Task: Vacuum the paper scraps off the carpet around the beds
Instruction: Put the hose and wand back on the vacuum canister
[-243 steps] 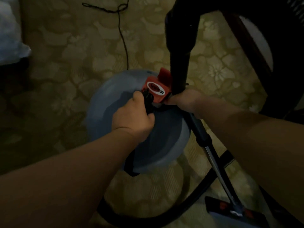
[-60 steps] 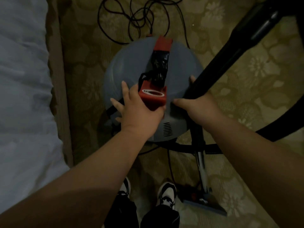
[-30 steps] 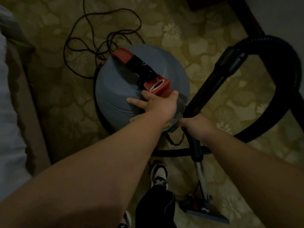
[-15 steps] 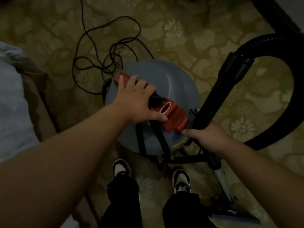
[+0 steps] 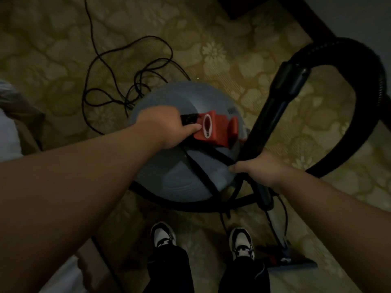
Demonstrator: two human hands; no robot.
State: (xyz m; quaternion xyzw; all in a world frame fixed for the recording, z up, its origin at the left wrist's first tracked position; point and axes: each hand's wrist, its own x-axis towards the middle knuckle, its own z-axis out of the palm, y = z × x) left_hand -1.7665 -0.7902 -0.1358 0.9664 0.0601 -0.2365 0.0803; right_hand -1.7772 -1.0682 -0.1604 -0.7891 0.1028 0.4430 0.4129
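Vacuum canister (image 5: 186, 180) sitting on the patterned carpet (image 5: 42, 49), just ahead of two shoes (image 5: 164, 236). Left hand (image 5: 167, 125) on its top, curled round the black handle (image 5: 189, 119) beside the red block (image 5: 218, 132). Right hand (image 5: 258, 168) wrapped round the black wand (image 5: 273, 115) at the canister's right edge. Hose (image 5: 370, 102) looping off right; cord (image 5: 127, 81) tangled behind; bed edge (image 5: 7, 134) far left.

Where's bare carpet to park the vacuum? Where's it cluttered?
Bare: carpet top left, between bed and cord; also inside the hose loop, right of the wand. Crowded: cord tangle behind the vacuum; hose, wand and shoes in front of it. The left hand grips its handle, the right hand the wand.
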